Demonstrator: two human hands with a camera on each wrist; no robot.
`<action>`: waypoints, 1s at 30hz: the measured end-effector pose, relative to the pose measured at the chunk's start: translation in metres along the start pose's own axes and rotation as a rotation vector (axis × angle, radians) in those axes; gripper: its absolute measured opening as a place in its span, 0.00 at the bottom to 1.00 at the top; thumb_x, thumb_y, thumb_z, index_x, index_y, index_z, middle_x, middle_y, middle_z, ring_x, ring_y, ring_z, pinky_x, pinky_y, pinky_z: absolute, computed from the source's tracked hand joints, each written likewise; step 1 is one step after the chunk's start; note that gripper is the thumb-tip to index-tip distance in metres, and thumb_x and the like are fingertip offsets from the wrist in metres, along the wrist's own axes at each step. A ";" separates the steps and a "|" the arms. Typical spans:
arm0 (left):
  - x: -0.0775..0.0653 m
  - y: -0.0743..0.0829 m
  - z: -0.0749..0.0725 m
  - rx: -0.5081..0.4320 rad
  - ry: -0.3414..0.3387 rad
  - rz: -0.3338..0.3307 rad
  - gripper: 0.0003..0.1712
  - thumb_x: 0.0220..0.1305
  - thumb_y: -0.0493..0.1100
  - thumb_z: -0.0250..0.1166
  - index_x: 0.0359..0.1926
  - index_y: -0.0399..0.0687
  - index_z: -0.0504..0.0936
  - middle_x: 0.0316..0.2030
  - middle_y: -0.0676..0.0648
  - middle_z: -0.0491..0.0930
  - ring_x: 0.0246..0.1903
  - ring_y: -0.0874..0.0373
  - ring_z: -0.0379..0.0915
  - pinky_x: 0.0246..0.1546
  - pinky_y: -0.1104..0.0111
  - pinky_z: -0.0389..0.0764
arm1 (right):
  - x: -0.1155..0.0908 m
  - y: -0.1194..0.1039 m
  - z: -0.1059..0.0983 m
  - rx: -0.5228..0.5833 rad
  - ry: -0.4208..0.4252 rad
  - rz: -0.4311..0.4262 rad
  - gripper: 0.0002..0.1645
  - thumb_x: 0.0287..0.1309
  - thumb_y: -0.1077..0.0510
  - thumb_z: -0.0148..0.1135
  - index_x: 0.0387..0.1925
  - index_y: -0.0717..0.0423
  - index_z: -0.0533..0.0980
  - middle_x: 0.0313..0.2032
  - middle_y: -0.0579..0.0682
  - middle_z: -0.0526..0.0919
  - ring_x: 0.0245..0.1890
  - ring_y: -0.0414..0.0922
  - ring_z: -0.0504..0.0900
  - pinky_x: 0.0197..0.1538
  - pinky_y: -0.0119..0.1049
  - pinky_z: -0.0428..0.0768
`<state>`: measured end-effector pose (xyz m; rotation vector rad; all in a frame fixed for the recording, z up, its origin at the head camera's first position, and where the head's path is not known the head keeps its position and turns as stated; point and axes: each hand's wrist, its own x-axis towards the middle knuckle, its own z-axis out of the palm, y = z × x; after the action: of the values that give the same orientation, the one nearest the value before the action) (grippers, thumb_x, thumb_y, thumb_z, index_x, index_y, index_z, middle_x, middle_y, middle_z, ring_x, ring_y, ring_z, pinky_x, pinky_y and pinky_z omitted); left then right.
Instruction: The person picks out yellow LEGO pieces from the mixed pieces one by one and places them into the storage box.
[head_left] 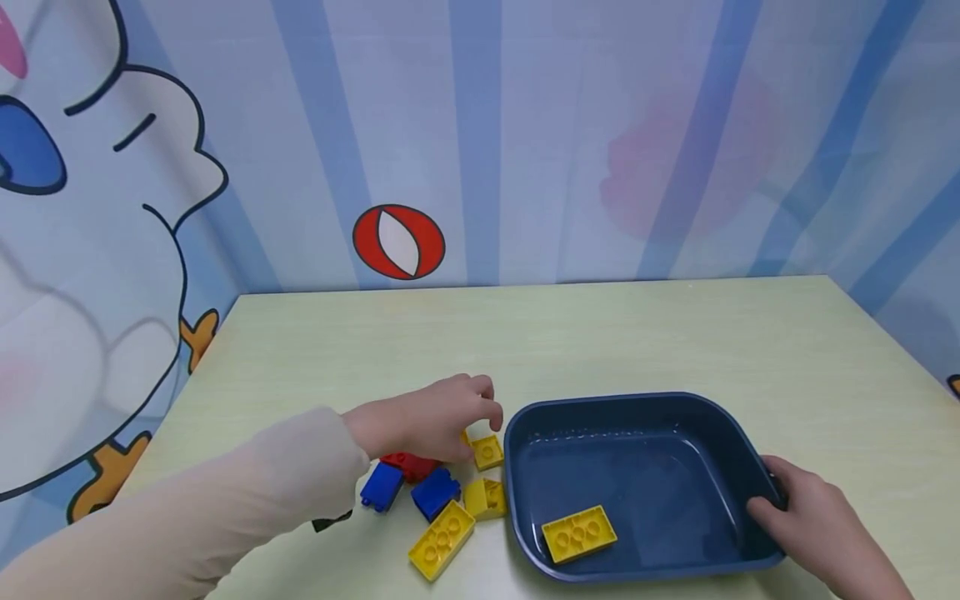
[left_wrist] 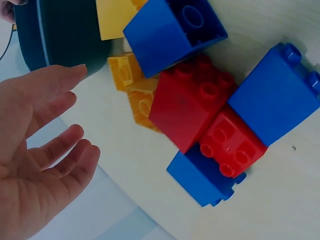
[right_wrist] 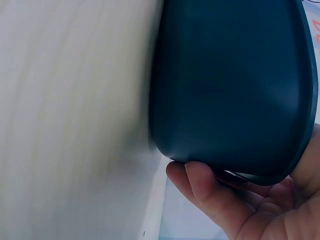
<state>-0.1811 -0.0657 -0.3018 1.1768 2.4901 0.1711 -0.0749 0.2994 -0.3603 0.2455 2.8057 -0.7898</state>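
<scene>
A dark blue tray lies at the right front of the table with one yellow toy brick inside, studs down. My right hand grips its right-end handle, thumb over the rim and fingers curled underneath. Left of the tray, my left hand hovers over loose bricks, its fingers bent and apart around nothing. Closest to its fingertips is a small yellow brick. Nearer me are another yellow brick and a long yellow brick. The left wrist view shows a red brick beside a smaller red brick.
Blue bricks lie around the red ones, several of them touching in the left wrist view. The pale wooden table ends at a printed cloth backdrop at the back and sides.
</scene>
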 end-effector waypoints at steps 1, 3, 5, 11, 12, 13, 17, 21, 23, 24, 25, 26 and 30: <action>0.002 -0.001 0.002 -0.004 -0.004 -0.002 0.20 0.52 0.38 0.71 0.48 0.50 0.80 0.47 0.48 0.72 0.44 0.58 0.65 0.42 0.72 0.73 | 0.000 0.000 0.000 0.002 -0.002 0.002 0.30 0.53 0.64 0.54 0.54 0.81 0.62 0.40 0.70 0.79 0.35 0.52 0.82 0.39 0.49 0.79; 0.005 -0.002 0.007 -0.006 -0.019 -0.004 0.20 0.52 0.39 0.71 0.49 0.50 0.80 0.47 0.48 0.72 0.44 0.58 0.66 0.42 0.73 0.73 | 0.000 0.000 0.001 0.004 -0.002 0.004 0.30 0.53 0.64 0.55 0.54 0.81 0.62 0.40 0.71 0.78 0.35 0.52 0.82 0.39 0.49 0.79; 0.009 -0.003 0.010 0.004 -0.032 -0.001 0.21 0.52 0.40 0.71 0.49 0.50 0.80 0.47 0.48 0.73 0.44 0.59 0.66 0.42 0.74 0.73 | 0.000 0.000 0.001 0.007 0.000 0.000 0.30 0.53 0.64 0.54 0.54 0.80 0.63 0.40 0.70 0.79 0.35 0.52 0.82 0.39 0.49 0.79; 0.020 -0.003 0.015 0.027 -0.058 0.007 0.22 0.51 0.40 0.71 0.50 0.49 0.81 0.44 0.50 0.75 0.40 0.61 0.68 0.40 0.76 0.74 | 0.000 0.000 0.001 0.006 0.009 -0.006 0.29 0.52 0.64 0.54 0.53 0.80 0.64 0.38 0.68 0.80 0.34 0.50 0.82 0.38 0.48 0.79; 0.021 -0.004 0.016 0.017 -0.063 0.003 0.22 0.51 0.40 0.71 0.50 0.49 0.81 0.43 0.50 0.75 0.40 0.61 0.69 0.40 0.76 0.74 | 0.000 0.001 0.001 0.006 0.011 -0.007 0.29 0.52 0.64 0.54 0.53 0.80 0.64 0.38 0.68 0.80 0.34 0.50 0.82 0.38 0.48 0.79; 0.022 -0.004 0.018 0.007 -0.067 0.002 0.22 0.51 0.40 0.72 0.50 0.49 0.81 0.42 0.51 0.75 0.39 0.62 0.69 0.40 0.76 0.74 | 0.000 0.001 0.001 0.008 0.010 -0.006 0.29 0.52 0.64 0.54 0.53 0.80 0.64 0.38 0.68 0.80 0.34 0.50 0.82 0.38 0.48 0.79; 0.027 -0.007 0.028 -0.044 -0.063 0.002 0.22 0.49 0.39 0.73 0.48 0.50 0.82 0.40 0.53 0.75 0.36 0.62 0.69 0.38 0.77 0.74 | 0.000 0.002 0.001 0.007 0.015 -0.014 0.29 0.52 0.64 0.54 0.53 0.79 0.64 0.38 0.67 0.80 0.34 0.50 0.82 0.38 0.48 0.79; 0.031 -0.007 0.035 -0.072 -0.058 0.003 0.21 0.47 0.37 0.74 0.46 0.51 0.83 0.38 0.53 0.75 0.35 0.62 0.69 0.37 0.77 0.73 | -0.001 0.003 0.001 0.006 0.029 -0.030 0.28 0.52 0.64 0.54 0.53 0.79 0.65 0.37 0.66 0.81 0.34 0.50 0.82 0.38 0.48 0.79; 0.032 -0.007 0.036 -0.072 -0.062 -0.001 0.21 0.47 0.36 0.73 0.45 0.51 0.83 0.37 0.53 0.74 0.34 0.62 0.69 0.36 0.78 0.73 | -0.001 0.003 0.001 0.007 0.033 -0.032 0.28 0.52 0.64 0.54 0.53 0.79 0.65 0.37 0.66 0.81 0.34 0.50 0.82 0.38 0.48 0.79; 0.033 -0.007 0.037 -0.074 -0.065 -0.005 0.21 0.47 0.36 0.73 0.45 0.51 0.83 0.37 0.53 0.74 0.34 0.62 0.69 0.36 0.78 0.73 | -0.002 0.003 0.001 0.009 0.035 -0.031 0.28 0.52 0.64 0.54 0.53 0.79 0.65 0.37 0.66 0.81 0.34 0.50 0.82 0.38 0.48 0.79; 0.034 -0.007 0.037 -0.073 -0.065 -0.005 0.21 0.47 0.35 0.73 0.44 0.51 0.83 0.36 0.53 0.74 0.34 0.62 0.69 0.35 0.78 0.73 | -0.002 0.003 0.001 0.007 0.037 -0.031 0.28 0.51 0.64 0.54 0.53 0.79 0.65 0.37 0.66 0.81 0.34 0.50 0.81 0.38 0.48 0.79; 0.034 -0.007 0.037 -0.074 -0.066 -0.007 0.20 0.46 0.35 0.74 0.44 0.51 0.83 0.36 0.53 0.74 0.33 0.61 0.68 0.35 0.77 0.73 | -0.002 0.003 0.000 0.006 0.038 -0.029 0.28 0.51 0.64 0.54 0.53 0.79 0.65 0.37 0.66 0.81 0.34 0.50 0.81 0.38 0.49 0.79; 0.037 -0.008 0.036 -0.079 -0.068 -0.012 0.20 0.46 0.36 0.74 0.43 0.51 0.83 0.34 0.54 0.73 0.33 0.61 0.68 0.34 0.77 0.73 | -0.001 0.003 0.000 -0.001 0.041 -0.024 0.28 0.51 0.64 0.54 0.53 0.79 0.65 0.36 0.65 0.81 0.34 0.50 0.82 0.38 0.49 0.79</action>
<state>-0.1939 -0.0446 -0.3478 1.1171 2.4081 0.2199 -0.0728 0.3017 -0.3613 0.2306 2.8527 -0.7982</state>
